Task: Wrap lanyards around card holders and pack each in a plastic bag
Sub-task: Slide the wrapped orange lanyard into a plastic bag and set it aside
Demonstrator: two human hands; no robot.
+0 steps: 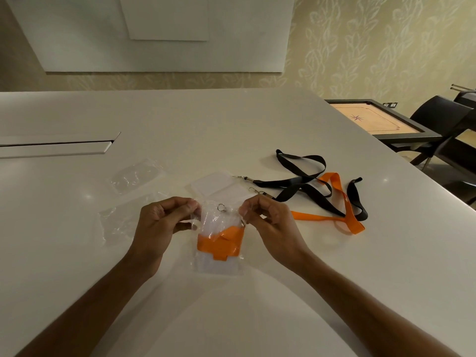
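Observation:
A clear plastic bag (219,264) lies in front of me on the white table (231,124). Inside it sits a card holder wrapped in an orange lanyard (219,244), with a metal ring (221,207) near the bag's top. My left hand (164,217) pinches the bag's upper left edge. My right hand (268,217) pinches the upper right edge. Two clear card holders (219,185) lie just beyond. To the right, black lanyards (306,181) and a loose orange lanyard (342,199) lie tangled together.
Empty clear plastic bags lie to the left, one (136,176) farther back and another (116,222) beside my left hand. A cable slot (56,145) is cut into the table at far left. A carrom board (371,119) and dark chairs (438,117) stand past the table's right edge.

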